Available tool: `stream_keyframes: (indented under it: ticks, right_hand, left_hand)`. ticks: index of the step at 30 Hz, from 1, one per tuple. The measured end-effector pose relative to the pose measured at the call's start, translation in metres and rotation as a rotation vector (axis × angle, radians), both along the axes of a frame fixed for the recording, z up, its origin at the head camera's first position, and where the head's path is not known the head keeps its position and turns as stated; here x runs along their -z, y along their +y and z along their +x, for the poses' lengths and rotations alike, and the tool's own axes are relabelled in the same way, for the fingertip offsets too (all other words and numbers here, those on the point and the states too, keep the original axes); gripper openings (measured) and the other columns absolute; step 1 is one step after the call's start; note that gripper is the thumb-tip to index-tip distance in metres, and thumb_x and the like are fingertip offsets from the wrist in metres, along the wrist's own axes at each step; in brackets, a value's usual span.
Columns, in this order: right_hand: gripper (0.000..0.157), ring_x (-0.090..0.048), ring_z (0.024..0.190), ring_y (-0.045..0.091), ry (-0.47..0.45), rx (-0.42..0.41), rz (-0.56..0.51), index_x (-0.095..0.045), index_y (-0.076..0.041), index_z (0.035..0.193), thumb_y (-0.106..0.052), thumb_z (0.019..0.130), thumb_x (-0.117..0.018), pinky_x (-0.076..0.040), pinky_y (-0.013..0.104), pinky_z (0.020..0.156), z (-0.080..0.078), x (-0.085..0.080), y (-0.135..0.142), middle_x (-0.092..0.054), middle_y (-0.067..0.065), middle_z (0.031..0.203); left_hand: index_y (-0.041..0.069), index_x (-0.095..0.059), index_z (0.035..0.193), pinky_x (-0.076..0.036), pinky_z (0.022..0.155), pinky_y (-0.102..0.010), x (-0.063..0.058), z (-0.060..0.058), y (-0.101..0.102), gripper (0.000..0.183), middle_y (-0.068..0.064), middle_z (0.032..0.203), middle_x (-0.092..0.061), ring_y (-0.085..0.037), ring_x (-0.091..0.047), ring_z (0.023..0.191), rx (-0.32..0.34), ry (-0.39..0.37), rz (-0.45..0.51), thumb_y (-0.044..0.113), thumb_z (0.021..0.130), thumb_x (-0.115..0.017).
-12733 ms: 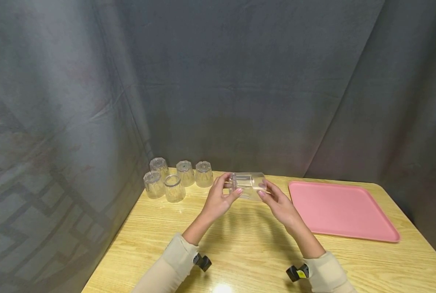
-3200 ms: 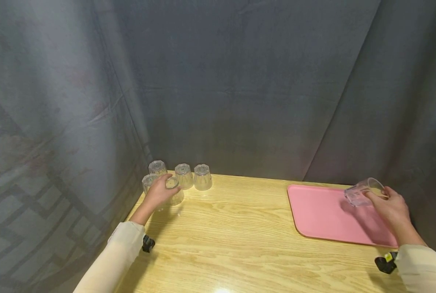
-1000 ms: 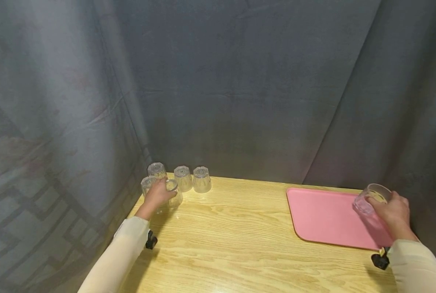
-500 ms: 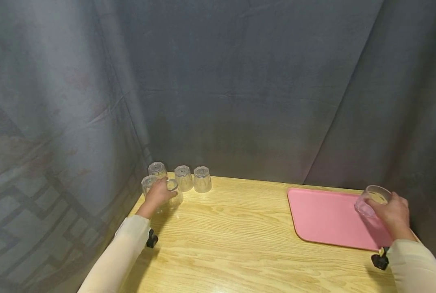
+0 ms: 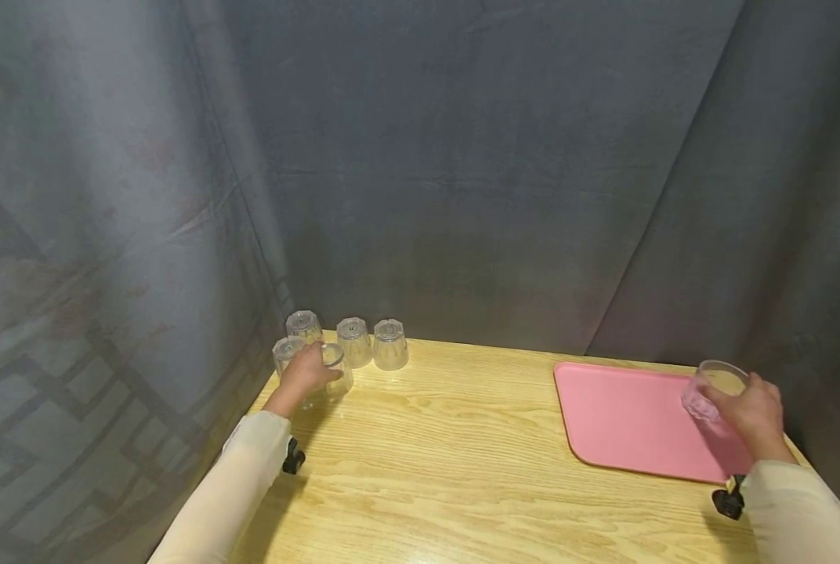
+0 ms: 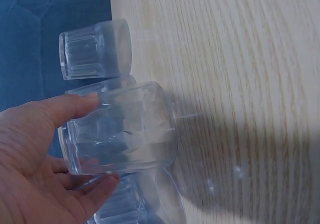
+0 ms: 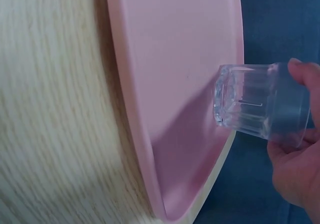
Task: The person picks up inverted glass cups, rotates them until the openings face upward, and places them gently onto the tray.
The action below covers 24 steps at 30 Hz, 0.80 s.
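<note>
On the right, my right hand (image 5: 753,411) holds a clear faceted tumbler (image 5: 718,388) near its rim, mouth up, over the far right part of a pink tray (image 5: 624,419). In the right wrist view the tumbler's thick base (image 7: 224,97) is by the tray surface; I cannot tell whether they touch. Far to the left, my left hand (image 5: 305,374) has thumb and fingers around the upper part of another clear tumbler (image 6: 125,129), which stands at the front of a group. Part of that tumbler is hidden by the hand in the head view.
Upside-down tumblers stand close around the left hand: a rear left one (image 5: 303,327), a left one (image 5: 286,352), a middle one (image 5: 353,343) and a right one (image 5: 390,345). A grey curtain (image 5: 434,196) hangs behind the wooden table (image 5: 448,470).
Earlier both hands held one tumbler mid-table. The right hand has since carried it over the tray and turned it more upright; the left hand went to the left group. Lately, only slight right-hand movement.
</note>
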State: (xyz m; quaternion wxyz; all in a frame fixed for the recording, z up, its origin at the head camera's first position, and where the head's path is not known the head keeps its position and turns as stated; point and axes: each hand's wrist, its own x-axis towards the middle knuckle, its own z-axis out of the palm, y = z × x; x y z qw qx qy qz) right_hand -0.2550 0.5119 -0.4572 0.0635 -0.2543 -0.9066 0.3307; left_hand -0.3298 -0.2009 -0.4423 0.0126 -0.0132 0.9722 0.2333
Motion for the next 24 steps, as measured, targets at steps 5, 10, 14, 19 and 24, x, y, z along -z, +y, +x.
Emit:
stream_keyframes:
  ticks: [5,10,14,19,24]
  right_hand:
    - [0.098,-0.013,0.14,0.064,-0.007,0.0,-0.018,-0.001,0.017,0.151,-0.045,0.099,-0.057,-0.021,0.072,0.111,-0.003,-0.002,-0.001,-0.002,0.046,0.153]
    - [0.101,-0.012,0.141,0.064,0.004,-0.01,-0.016,-0.001,0.017,0.151,-0.047,0.099,-0.058,-0.02,0.072,0.111,-0.005,-0.001,-0.002,-0.001,0.046,0.154]
    - [0.103,-0.011,0.141,0.064,0.013,-0.016,-0.007,-0.003,0.016,0.152,-0.05,0.097,-0.06,-0.019,0.073,0.111,-0.008,0.001,-0.002,-0.002,0.045,0.154]
    - [0.102,-0.012,0.142,0.063,0.005,-0.008,0.004,-0.004,0.014,0.153,-0.05,0.097,-0.06,-0.019,0.072,0.112,-0.011,0.002,-0.002,-0.002,0.044,0.155]
    - [0.103,-0.014,0.141,0.062,0.009,0.004,0.002,-0.006,0.014,0.153,-0.051,0.097,-0.061,-0.019,0.071,0.112,-0.012,0.005,-0.003,-0.003,0.043,0.155]
  left_hand:
    - [-0.01,-0.034,0.15,-0.035,0.112,-0.06,0.0,0.0,0.0,0.086,-0.035,0.151,-0.039,-0.052,-0.039,0.137,-0.005,-0.013,0.003,0.031,0.088,-0.077]
    - [-0.01,-0.033,0.15,-0.036,0.111,-0.06,0.0,-0.001,-0.001,0.086,-0.035,0.15,-0.039,-0.052,-0.042,0.135,-0.008,-0.016,0.01,0.031,0.088,-0.077]
    - [-0.01,-0.032,0.151,-0.036,0.111,-0.061,0.001,-0.002,-0.002,0.088,-0.036,0.151,-0.037,-0.053,-0.041,0.136,-0.014,-0.014,0.014,0.03,0.088,-0.077]
    - [-0.01,-0.03,0.152,-0.035,0.112,-0.061,0.001,-0.002,-0.002,0.088,-0.037,0.151,-0.036,-0.053,-0.041,0.136,-0.009,-0.007,0.007,0.03,0.088,-0.077]
    - [-0.01,-0.029,0.152,-0.034,0.112,-0.061,0.001,-0.002,-0.001,0.09,-0.037,0.153,-0.033,-0.054,-0.039,0.137,-0.011,-0.018,0.005,0.03,0.087,-0.077]
